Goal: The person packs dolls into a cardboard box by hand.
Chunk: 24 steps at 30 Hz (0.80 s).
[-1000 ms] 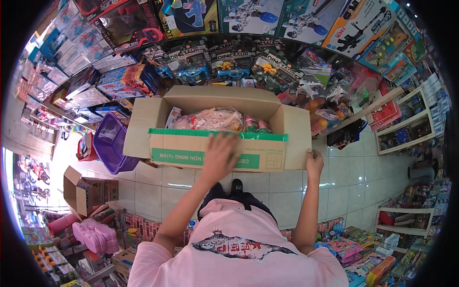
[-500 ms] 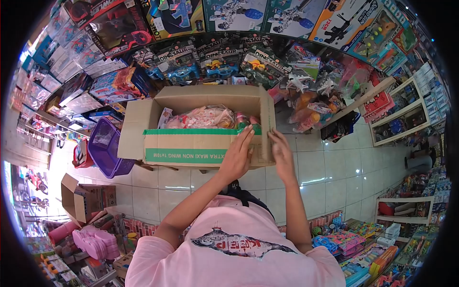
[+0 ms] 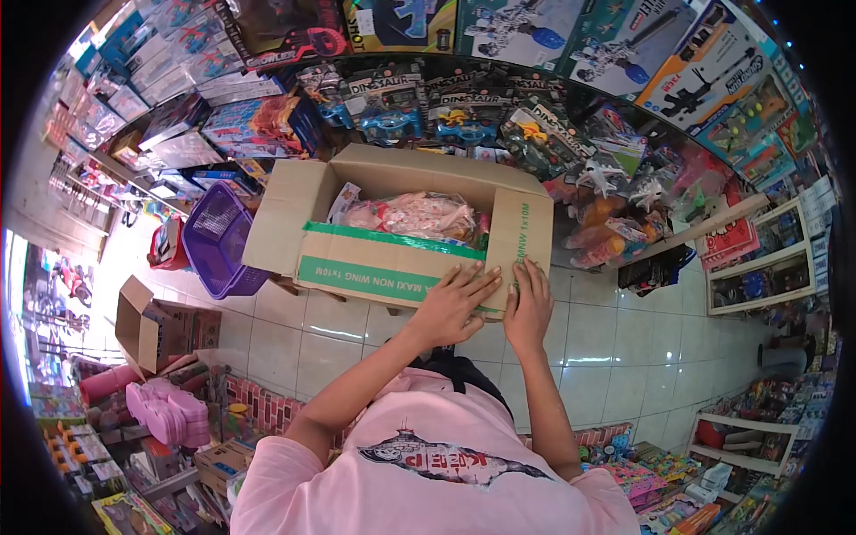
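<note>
A cardboard box point(image 3: 513, 236) with green print stands in front of me, its top partly open. Inside lies a pink patterned bundle in clear plastic point(image 3: 428, 218), with a small white printed packet point(image 3: 344, 201) at its left. My left hand point(image 3: 456, 306) rests with spread fingers on the front panel near the right corner, by a green stripe. Flat on the right end flap lies my right hand point(image 3: 529, 306), fingers extended. That flap is folded inward over the right end, partly covering the contents. The left end flap point(image 3: 275, 214) sticks outward.
Behind the box hang dinosaur toy packs point(image 3: 464, 107) under boxed toy guns point(image 3: 526, 31). A purple basket point(image 3: 214, 245) stands left, with an open brown carton point(image 3: 160, 330) lower down. Bagged toys point(image 3: 606, 227) sit to the right. Tiled floor point(image 3: 606, 330) runs between shelves.
The right end flap, upright before, now lies folded inward over the box. My right hand has come from beside it onto its top. The whole view has shifted and turned slightly.
</note>
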Tool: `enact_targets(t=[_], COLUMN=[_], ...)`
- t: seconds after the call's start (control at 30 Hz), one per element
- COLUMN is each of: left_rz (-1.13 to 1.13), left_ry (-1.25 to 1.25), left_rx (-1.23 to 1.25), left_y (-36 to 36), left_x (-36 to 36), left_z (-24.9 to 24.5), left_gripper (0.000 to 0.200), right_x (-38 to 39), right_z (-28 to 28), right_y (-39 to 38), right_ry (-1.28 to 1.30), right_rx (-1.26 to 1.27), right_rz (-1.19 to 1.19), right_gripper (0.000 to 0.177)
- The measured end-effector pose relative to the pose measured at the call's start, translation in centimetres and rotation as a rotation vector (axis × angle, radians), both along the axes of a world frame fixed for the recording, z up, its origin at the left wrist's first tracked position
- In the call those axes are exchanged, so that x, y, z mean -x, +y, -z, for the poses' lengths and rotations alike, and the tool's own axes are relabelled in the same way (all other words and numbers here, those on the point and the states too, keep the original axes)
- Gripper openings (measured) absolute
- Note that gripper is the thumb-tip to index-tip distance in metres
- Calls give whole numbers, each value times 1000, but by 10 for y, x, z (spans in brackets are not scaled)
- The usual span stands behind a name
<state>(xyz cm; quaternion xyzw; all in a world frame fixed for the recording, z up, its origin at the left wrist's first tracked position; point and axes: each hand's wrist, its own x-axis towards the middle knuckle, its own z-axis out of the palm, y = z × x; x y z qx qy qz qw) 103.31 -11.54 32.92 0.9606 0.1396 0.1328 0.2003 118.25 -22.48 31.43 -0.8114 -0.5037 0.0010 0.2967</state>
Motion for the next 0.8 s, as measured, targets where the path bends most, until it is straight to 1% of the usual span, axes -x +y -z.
enact_targets(t=[0.03,0.07,0.13,0.2,0.27,0.33,0.4,0.5,0.53,0.57,0.6,0.63,0.67,0.73,0.8], left_rz=[18,13,29,41,55,70,74,51,22,22,-72,-167,-167,-481,-591], left_ry=[7,11,-34,-44,-52,-53,-57,-60,-64,-64,-146,-227,-227,-351,-479], left_rx=[16,22,-18,-24,-27,-19,-23,-29,-26,-28,-15,-2,-1,11,-29], left_y=[1,2,5,10,15,18,25,43,50,58,67,75,80,86,97], left_x=[4,7,10,17,27,40,56,90,104,117,132,148,167,207,239], left_z=[1,2,7,9,11,13,13,5,2,4,7,11,16,30,46], left_gripper=[58,58,52,50,48,46,45,45,46,46,42,39,39,25,21], right_x=[2,4,8,11,17,31,48,79,89,100,112,124,136,158,176], right_z=[-1,1,4,5,9,9,7,5,7,7,7,7,4,-3,-3], right_y=[1,2,4,9,15,22,34,53,62,70,78,86,94,110,124], right_ry=[-7,-3,-13,1,24,33,43,-60,-60,23,106,78,79,84,81], right_rx=[54,59,49,24,-60,-64,-78,-11,-13,-56,-98,-88,-87,-106,-103], right_rz=[22,16,49,59,37,41,44,43,43,9,-25,-35,-35,-85,-96], right_gripper=[41,41,40,38,37,38,39,43,43,43,43,42,42,42,42])
